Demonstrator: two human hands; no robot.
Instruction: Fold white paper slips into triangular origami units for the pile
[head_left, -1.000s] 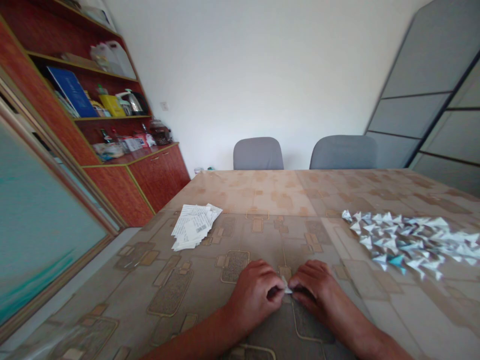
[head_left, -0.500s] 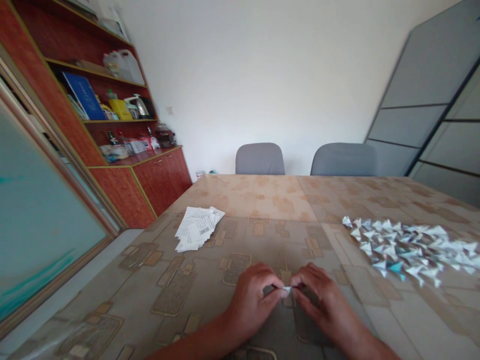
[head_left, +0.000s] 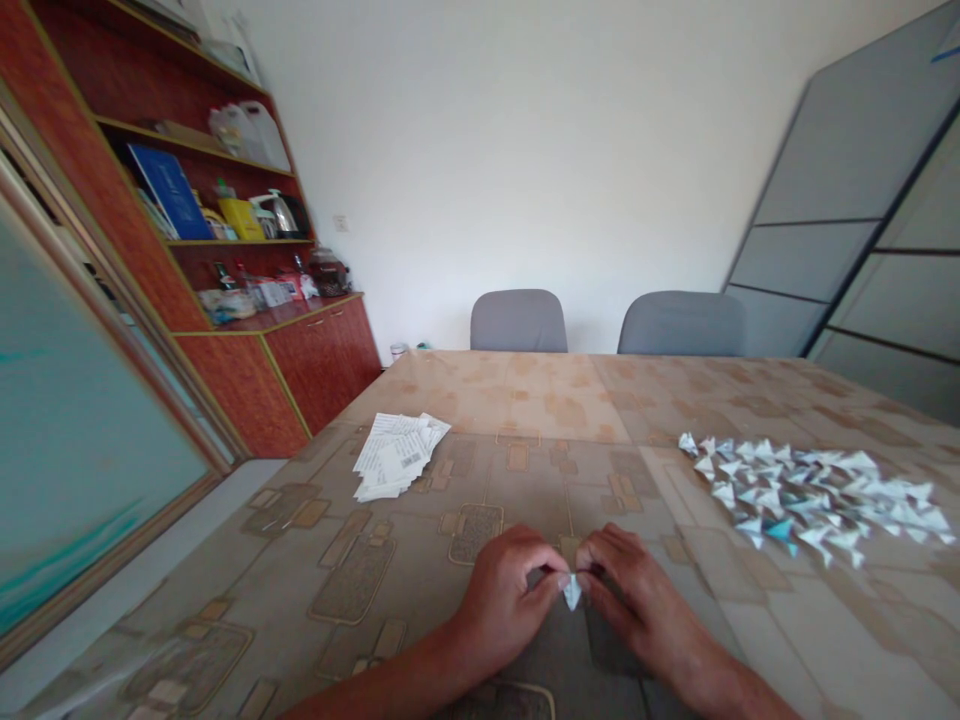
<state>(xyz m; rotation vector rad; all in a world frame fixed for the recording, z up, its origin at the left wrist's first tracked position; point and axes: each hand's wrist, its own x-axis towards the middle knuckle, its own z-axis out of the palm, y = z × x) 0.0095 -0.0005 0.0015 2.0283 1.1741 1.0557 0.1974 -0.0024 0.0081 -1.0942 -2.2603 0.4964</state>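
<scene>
A small folded piece of white paper [head_left: 572, 592] is pinched between both hands, its pointed end toward me. My left hand [head_left: 516, 582] grips its left side between thumb and forefinger. On the right side, my right hand [head_left: 624, 583] holds it the same way. The fingertips hide the paper's upper corners. Many small folded paper pieces [head_left: 780, 495], mostly white with one teal, lie in a cluster to the right. To the left and farther back rests a loose stack of printed paper slips [head_left: 397, 458].
The patterned tablecloth [head_left: 480, 400] covers a wide table. Two grey chairs [head_left: 519, 320] stand at its far edge, by the white wall. A red-brown shelf cabinet [head_left: 319, 360] with bottles and boxes is at the left, and a grey panelled cabinet [head_left: 817, 200] at the right.
The folded paper has turned between my fingers, so its pointed lower part now shows below the fingertips. Both hands stay nearly in place; the view has shifted slightly.
</scene>
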